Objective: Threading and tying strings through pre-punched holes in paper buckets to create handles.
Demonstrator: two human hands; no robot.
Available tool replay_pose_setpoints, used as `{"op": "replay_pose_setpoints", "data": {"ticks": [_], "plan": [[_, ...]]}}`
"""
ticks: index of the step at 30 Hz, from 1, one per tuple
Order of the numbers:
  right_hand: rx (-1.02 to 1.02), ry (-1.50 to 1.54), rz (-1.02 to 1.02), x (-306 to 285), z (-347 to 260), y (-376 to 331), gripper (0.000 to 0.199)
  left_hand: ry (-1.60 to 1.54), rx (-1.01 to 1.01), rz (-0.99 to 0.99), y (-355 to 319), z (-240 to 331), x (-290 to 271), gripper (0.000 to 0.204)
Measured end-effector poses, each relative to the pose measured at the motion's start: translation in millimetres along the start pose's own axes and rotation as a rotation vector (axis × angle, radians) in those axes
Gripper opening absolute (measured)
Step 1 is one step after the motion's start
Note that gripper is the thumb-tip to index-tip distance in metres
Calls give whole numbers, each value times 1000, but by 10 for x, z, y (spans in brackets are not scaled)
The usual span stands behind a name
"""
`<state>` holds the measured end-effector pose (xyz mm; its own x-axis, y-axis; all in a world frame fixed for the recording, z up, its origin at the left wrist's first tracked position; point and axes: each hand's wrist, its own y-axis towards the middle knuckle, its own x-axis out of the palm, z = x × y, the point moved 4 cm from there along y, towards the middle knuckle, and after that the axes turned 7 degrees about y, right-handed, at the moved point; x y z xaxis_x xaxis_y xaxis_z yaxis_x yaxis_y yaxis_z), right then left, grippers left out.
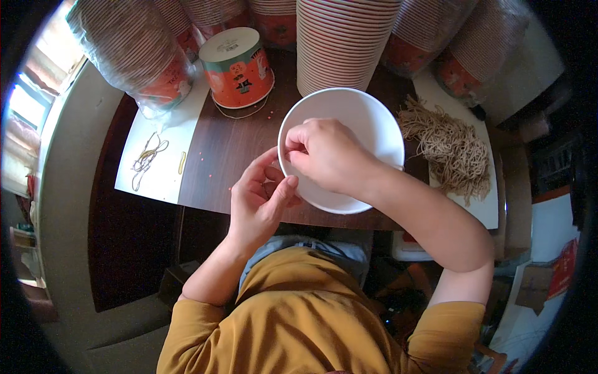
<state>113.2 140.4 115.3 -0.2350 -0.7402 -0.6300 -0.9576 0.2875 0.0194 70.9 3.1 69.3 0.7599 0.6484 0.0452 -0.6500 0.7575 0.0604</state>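
One tub (377, 128), mouth up, lies right of the half-open left hand (260, 192), which touches its left rim, while the right hand (329, 153) dips inside, fingers curled, any hold hidden.

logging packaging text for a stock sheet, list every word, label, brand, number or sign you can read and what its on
Nothing reads clearly enough to quote.
Upturned orange-and-green bucket: faint mark on its pale base, too small to read.
Plastic-wrapped stack at the left: pale marks on its orange part, too blurred.
Red item at the far right: too blurred.
White bucket with the right hand inside: no print shows.
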Motion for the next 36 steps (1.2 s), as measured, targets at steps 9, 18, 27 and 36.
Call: {"op": "replay_pose_setpoints", "data": {"ticks": [9, 18, 27, 36], "plan": [[26, 145, -166, -91, 9, -63, 14, 603, 322, 206, -13, 49, -58, 24], [68, 155, -225, -81, 59, -131, 16, 758, 426, 117, 11, 147, -65, 10], [-45, -283, -144, -542, -237, -530, 17, 16, 87, -239, -11, 181, -314, 7], [-178, -144, 303, -337, -401, -673, 14, -339, -78, -320, 19, 76, 1, 15]]}}
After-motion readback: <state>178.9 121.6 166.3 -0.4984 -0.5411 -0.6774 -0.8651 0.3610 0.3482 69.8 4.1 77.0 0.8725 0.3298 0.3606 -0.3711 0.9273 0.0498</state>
